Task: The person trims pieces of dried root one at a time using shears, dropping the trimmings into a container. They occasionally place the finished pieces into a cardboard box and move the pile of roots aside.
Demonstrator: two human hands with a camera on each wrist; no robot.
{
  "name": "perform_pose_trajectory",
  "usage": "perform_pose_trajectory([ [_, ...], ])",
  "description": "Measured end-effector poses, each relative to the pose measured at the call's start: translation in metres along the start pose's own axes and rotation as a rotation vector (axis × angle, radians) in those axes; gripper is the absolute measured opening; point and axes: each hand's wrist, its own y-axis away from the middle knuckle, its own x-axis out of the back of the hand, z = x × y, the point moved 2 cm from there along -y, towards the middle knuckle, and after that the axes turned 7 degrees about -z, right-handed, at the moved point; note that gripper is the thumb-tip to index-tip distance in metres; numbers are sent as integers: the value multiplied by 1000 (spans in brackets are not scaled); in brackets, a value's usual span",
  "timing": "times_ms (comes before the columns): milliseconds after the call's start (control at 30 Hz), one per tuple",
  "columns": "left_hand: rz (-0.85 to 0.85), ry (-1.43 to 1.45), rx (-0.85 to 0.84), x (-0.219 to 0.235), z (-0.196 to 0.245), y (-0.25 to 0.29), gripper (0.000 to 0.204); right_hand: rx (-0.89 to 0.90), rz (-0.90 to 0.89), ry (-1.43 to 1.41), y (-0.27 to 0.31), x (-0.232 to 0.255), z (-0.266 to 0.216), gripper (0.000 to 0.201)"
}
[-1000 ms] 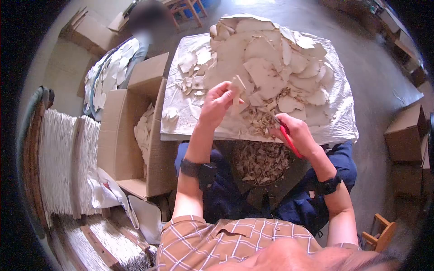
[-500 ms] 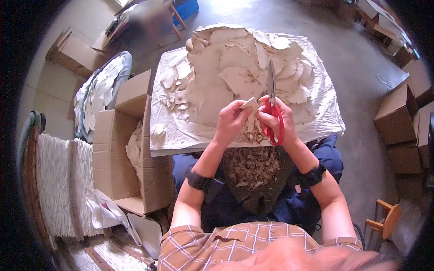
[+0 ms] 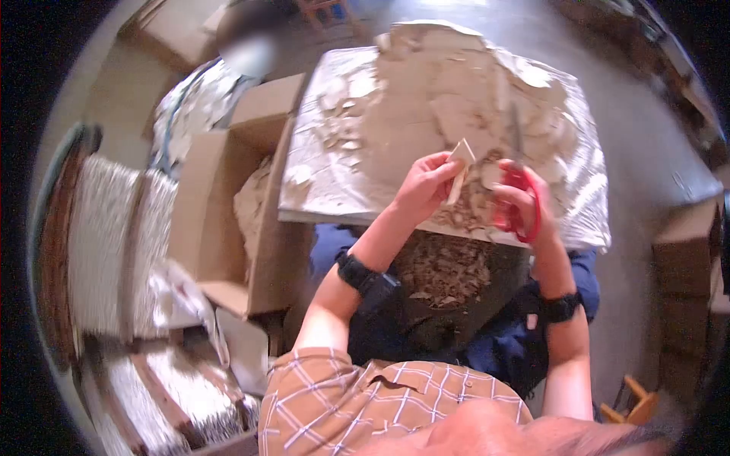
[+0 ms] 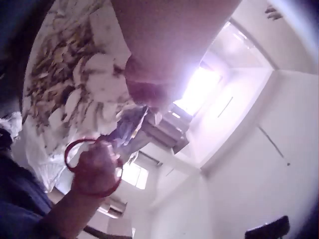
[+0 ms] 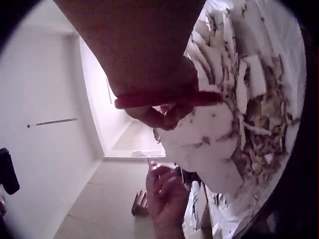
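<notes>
In the head view my left hand (image 3: 422, 182) pinches a small, flat, pale piece (image 3: 461, 156) between thumb and fingers, above the front of a heap of thin off-white sheets (image 3: 418, 91). My right hand (image 3: 521, 199), to the right of it, grips scissors (image 3: 534, 216) by their red handles. The blurred blades point away from me, apart from the piece. The left wrist view shows the red handle loops (image 4: 75, 144) around the right hand's fingers. From the right wrist, the left hand (image 5: 167, 199) appears beyond the scissors' red handle (image 5: 169, 98).
A white cloth (image 3: 312, 204) covers the table under the heap. Below its front edge, between the knees, a container holds brown-edged scraps (image 3: 445, 273). An open cardboard box (image 3: 205, 213) with pale sheets stands left, beside tall sheet stacks (image 3: 99, 251). More boxes (image 3: 688, 258) are at right.
The hands came together at the pale piece half a second ago; now the right hand with the scissors has drawn away rightward. The left hand still holds the piece. The head view has shifted too.
</notes>
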Motion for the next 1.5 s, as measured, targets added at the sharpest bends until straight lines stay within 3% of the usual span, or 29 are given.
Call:
perform_pose_trajectory([
  [33,46,-16,-29,17,12,9,14,-50,77,208,3,4,-8,36],
  [100,336,-139,-260,63,37,27,9,48,167,268,-4,24,11,35],
  [167,440,-128,-539,123,78,48,8,57,201,304,-3,43,16,35],
  [200,653,101,-585,150,104,67,10,33,252,340,0,50,12,35],
  [233,751,41,-643,205,128,93,13,50,293,385,4,63,14,35],
  [267,832,151,-706,178,151,120,16,42,423,509,21,87,16,34],
  [300,744,103,-672,216,155,134,21,53,483,618,17,96,19,34],
  [367,851,77,-594,249,153,132,22,-25,574,657,21,116,23,33],
  [400,724,-16,-526,229,145,116,20,4,593,690,20,127,31,32],
  [433,602,-107,-466,193,136,99,20,-76,596,782,20,133,32,35],
  [467,599,-208,-415,150,124,76,21,-73,617,881,20,140,37,38],
  [500,485,-378,-335,105,111,55,23,-69,631,981,20,145,42,40],
  [600,109,-849,-94,52,48,2,22,-148,596,967,20,144,46,41],
  [633,-9,-1076,-89,41,20,-12,22,-150,600,967,20,142,46,41],
  [700,-179,-1508,-289,1,-22,-26,27,-26,620,1122,21,135,43,44],
  [733,-188,-1506,-288,-6,-38,-35,27,-32,627,1121,22,132,41,44],
  [800,-224,-2055,-590,-15,-63,-50,34,-39,629,1129,23,127,33,42],
  [833,-234,-2052,-591,-13,-70,-54,34,-41,629,1132,24,126,31,42],
  [900,-213,-2198,-427,-8,-81,-61,36,-17,635,1127,26,129,30,40],
  [1033,-279,-2187,-354,-2,-77,-67,32,-9,641,1139,33,129,23,29],
  [1100,-164,-2115,-714,-6,-67,-60,21,-2,649,1134,36,128,23,22],
  [1233,-88,-2037,-856,-20,-42,-50,17,64,635,1150,36,120,26,32],
  [1333,-84,-1940,-823,-23,-18,-36,12,90,562,1062,35,108,21,26],
  [1400,247,-1480,-441,-10,0,-30,13,99,520,978,36,100,19,30],
  [1433,250,-1482,-441,-4,5,-28,13,106,476,900,35,96,19,34],
  [1500,196,-717,-287,9,12,-27,20,68,416,761,32,90,24,37],
])
